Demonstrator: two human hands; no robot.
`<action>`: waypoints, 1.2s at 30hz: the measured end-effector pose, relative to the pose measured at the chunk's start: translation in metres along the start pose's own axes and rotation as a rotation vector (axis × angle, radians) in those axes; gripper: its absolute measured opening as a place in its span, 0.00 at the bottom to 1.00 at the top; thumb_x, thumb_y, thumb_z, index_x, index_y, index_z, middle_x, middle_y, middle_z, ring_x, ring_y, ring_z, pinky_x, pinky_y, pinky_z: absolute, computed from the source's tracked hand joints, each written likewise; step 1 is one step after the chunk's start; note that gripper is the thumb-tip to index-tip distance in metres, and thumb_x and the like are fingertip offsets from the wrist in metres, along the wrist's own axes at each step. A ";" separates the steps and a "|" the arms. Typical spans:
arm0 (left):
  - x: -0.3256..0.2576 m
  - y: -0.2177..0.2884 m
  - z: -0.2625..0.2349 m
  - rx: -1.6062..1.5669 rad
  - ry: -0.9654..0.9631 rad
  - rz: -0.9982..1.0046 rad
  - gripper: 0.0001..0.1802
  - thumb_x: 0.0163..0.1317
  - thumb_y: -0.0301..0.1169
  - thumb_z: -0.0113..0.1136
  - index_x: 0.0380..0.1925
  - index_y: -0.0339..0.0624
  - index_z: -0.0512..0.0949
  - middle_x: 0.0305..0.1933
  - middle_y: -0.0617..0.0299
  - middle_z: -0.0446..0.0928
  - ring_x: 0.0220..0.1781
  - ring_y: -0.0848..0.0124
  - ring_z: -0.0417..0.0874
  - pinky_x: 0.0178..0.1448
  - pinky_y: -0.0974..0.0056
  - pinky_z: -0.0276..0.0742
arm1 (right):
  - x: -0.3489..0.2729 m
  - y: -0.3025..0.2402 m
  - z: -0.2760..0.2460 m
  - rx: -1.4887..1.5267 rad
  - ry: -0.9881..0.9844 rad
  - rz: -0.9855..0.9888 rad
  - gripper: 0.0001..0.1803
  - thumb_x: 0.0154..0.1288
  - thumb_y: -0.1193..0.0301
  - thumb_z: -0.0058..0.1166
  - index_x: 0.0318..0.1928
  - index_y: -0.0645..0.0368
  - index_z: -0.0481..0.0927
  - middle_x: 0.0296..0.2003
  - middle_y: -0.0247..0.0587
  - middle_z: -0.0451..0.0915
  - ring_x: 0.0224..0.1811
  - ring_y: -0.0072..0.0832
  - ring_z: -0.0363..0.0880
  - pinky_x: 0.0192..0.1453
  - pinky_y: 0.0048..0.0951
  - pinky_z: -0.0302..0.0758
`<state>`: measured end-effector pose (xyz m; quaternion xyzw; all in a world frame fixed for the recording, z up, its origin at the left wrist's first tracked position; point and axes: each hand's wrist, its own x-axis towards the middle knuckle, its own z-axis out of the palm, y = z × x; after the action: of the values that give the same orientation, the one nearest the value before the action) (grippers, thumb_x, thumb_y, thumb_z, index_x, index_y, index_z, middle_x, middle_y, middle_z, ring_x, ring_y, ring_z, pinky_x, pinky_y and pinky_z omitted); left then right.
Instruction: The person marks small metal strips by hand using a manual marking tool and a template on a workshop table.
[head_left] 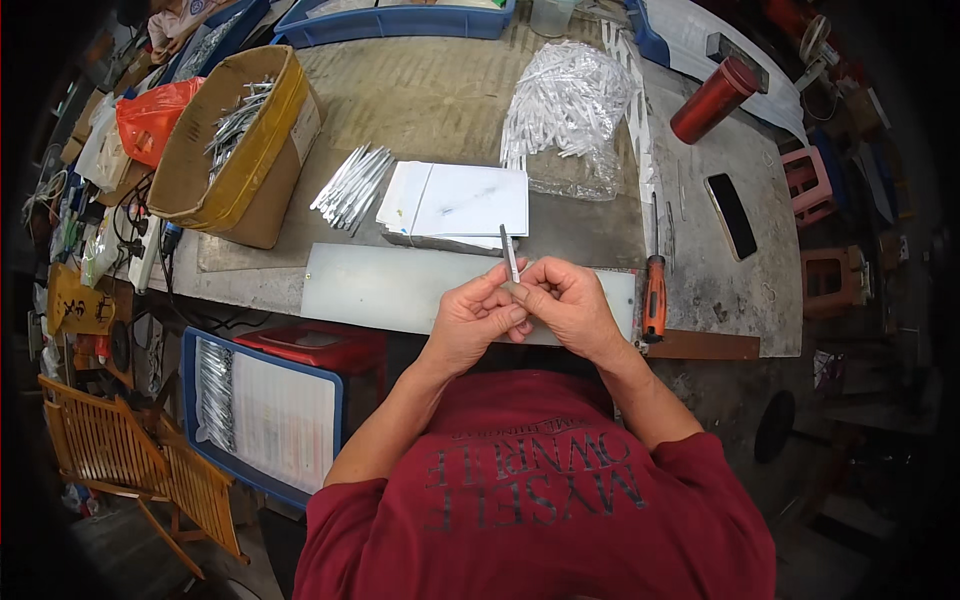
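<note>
Left hand and right hand meet over near edge of desk, fingers closed together round lower end of thin metal strip. Strip narrow, flat, grey-silver, standing nearly upright, top leaning slightly left. Each grip pinched shut on it. Beneath hands: pale metal sheet. Just right: orange-handled screwdriver. Behind strip: stack of white cards, loose bundle of similar strips. Farther: clear bag of white pieces, cardboard box holding more strips.
</note>
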<state>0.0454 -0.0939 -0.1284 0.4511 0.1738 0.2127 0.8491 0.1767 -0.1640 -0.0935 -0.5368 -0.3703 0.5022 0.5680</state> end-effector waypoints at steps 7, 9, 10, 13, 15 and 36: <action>-0.001 -0.001 0.000 0.021 0.004 -0.008 0.27 0.55 0.20 0.52 0.56 0.38 0.60 0.30 0.59 0.74 0.29 0.75 0.76 0.30 0.74 0.74 | -0.002 0.002 -0.001 -0.151 0.026 -0.022 0.07 0.59 0.75 0.46 0.28 0.67 0.72 0.16 0.35 0.73 0.18 0.16 0.72 0.20 0.18 0.69; -0.001 -0.002 -0.001 0.028 0.005 -0.017 0.27 0.55 0.20 0.52 0.56 0.39 0.60 0.30 0.60 0.74 0.29 0.75 0.76 0.30 0.74 0.74 | -0.002 0.000 -0.001 -0.174 0.034 -0.017 0.07 0.59 0.75 0.47 0.28 0.67 0.72 0.15 0.34 0.73 0.18 0.16 0.72 0.20 0.18 0.69; -0.001 -0.003 -0.003 0.042 -0.018 -0.009 0.28 0.55 0.20 0.52 0.57 0.39 0.59 0.30 0.60 0.74 0.29 0.75 0.76 0.29 0.74 0.74 | -0.002 0.000 -0.001 -0.152 0.015 -0.003 0.07 0.59 0.75 0.47 0.28 0.67 0.72 0.17 0.35 0.73 0.18 0.16 0.72 0.21 0.18 0.69; -0.001 -0.002 -0.006 0.075 -0.054 -0.019 0.29 0.55 0.21 0.53 0.58 0.41 0.58 0.31 0.60 0.74 0.29 0.75 0.76 0.28 0.75 0.73 | 0.002 -0.004 -0.005 -0.004 -0.076 0.032 0.07 0.58 0.74 0.48 0.29 0.67 0.72 0.19 0.36 0.74 0.19 0.17 0.73 0.22 0.18 0.69; -0.002 0.001 -0.005 0.090 -0.066 -0.041 0.30 0.55 0.22 0.53 0.58 0.41 0.57 0.31 0.59 0.75 0.29 0.75 0.76 0.28 0.75 0.73 | 0.005 -0.003 -0.010 0.124 -0.146 0.056 0.06 0.58 0.74 0.49 0.30 0.67 0.72 0.20 0.36 0.74 0.20 0.18 0.73 0.23 0.19 0.70; -0.005 0.014 -0.006 0.039 -0.074 -0.078 0.33 0.56 0.21 0.51 0.61 0.44 0.51 0.34 0.58 0.75 0.26 0.79 0.72 0.28 0.77 0.67 | 0.010 0.009 -0.010 0.262 -0.134 0.158 0.08 0.58 0.72 0.51 0.34 0.66 0.72 0.20 0.32 0.71 0.22 0.18 0.72 0.26 0.18 0.71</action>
<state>0.0350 -0.0856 -0.1195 0.4681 0.1640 0.1592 0.8536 0.1869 -0.1576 -0.1048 -0.4506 -0.2955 0.6239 0.5660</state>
